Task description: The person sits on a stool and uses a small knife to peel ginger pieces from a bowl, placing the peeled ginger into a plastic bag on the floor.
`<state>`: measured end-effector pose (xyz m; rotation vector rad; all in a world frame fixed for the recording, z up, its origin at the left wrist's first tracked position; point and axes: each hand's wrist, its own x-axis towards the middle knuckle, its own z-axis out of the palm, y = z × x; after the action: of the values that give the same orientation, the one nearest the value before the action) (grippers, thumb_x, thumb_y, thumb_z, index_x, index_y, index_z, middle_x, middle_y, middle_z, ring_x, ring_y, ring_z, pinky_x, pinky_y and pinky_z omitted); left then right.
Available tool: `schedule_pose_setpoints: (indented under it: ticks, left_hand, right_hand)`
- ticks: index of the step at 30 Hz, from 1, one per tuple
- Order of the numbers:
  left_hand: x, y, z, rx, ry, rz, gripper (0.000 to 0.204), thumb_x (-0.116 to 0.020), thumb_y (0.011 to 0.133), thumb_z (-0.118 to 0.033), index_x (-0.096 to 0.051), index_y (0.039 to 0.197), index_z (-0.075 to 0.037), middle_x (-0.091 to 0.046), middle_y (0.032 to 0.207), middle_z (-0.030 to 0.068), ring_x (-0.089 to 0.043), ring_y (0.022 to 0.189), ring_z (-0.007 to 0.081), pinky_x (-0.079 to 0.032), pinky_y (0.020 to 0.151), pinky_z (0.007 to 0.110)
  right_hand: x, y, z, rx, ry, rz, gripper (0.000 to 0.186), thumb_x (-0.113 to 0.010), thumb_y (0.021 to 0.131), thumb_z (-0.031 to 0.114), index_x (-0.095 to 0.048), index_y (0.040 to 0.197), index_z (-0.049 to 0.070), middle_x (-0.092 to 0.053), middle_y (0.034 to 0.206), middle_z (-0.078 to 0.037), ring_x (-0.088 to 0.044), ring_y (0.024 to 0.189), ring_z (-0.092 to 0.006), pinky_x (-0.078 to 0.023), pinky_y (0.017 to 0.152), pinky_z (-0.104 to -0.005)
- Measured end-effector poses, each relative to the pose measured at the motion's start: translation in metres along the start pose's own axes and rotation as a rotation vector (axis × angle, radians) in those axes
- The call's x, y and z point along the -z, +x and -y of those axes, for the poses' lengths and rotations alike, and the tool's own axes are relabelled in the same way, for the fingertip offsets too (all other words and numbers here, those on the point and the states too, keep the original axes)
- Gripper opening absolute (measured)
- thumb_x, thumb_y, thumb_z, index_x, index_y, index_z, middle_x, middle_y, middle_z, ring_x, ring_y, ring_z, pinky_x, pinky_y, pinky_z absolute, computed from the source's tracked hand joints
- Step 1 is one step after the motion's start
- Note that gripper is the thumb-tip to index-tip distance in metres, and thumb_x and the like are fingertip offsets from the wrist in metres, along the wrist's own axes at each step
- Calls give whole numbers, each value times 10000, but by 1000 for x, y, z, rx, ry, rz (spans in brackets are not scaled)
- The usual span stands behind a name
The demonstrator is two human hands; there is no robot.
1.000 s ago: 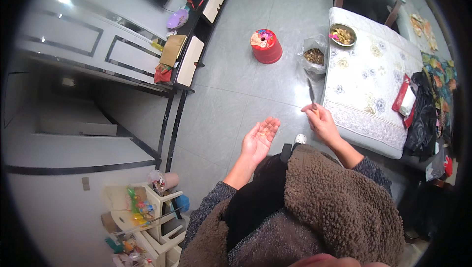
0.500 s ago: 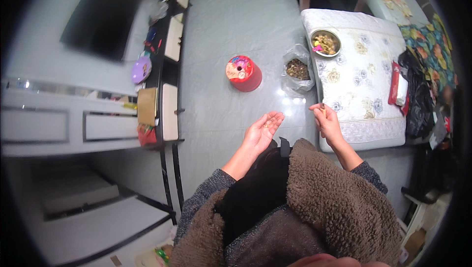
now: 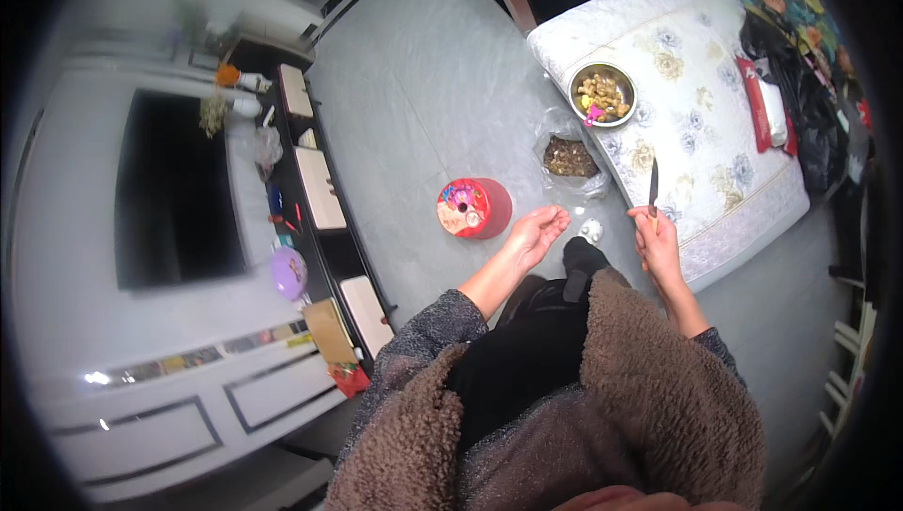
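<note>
My left hand [image 3: 539, 235] is palm-up, its fingers curled loosely inward; what lies in it is hard to make out. In my right hand [image 3: 658, 248] is a knife [image 3: 654, 182], held upright with a dark blade and light orange handle. Beyond my hands, a metal bowl [image 3: 628, 95] of brownish-yellow lumpy pieces with a pink item sits on the patterned padded surface [image 3: 715, 220]. A plastic bag [image 3: 583, 187] holding brown bits stands on the floor beside it.
A red cylindrical stool [image 3: 494, 208] stands on the grey floor [image 3: 414, 116]. A long black cabinet [image 3: 334, 257] with clutter runs along the left wall below a dark screen [image 3: 174, 191]. Black bags [image 3: 809, 144] and a red-and-white package [image 3: 767, 107] lie at the right.
My view has swung round toward the cabinet and screen. My left hand's fingers look more curled than before, and the knife's blade now shows upright over the patterned surface. A dark-clad foot shows below.
</note>
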<state>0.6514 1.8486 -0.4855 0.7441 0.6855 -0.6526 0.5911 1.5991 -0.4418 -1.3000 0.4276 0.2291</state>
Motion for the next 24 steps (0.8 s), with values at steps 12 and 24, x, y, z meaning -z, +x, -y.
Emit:
schedule_pose_setpoints:
  ticks: [12, 24]
  left_hand:
    - [-22, 145, -75, 173, 469, -31, 266, -482, 1007, -56, -527, 1213, 106, -647, 1100, 193, -684, 970, 258, -584, 876, 304]
    - [18, 379, -109, 482, 1038, 109, 271, -420, 968, 36, -531, 1208, 94, -645, 1089, 178, -678, 961, 259, -563, 890, 322]
  right_hand:
    - [-26, 117, 43, 84, 98, -103, 166, -533, 1001, 155, -621, 1053, 25, -407, 610, 83, -353, 509, -15, -268, 459, -204]
    - [-90, 211, -57, 76, 299, -737, 161, -527, 1015, 137, -613, 1086, 22, -394, 622, 92, -329, 509, -3, -231, 460, -200]
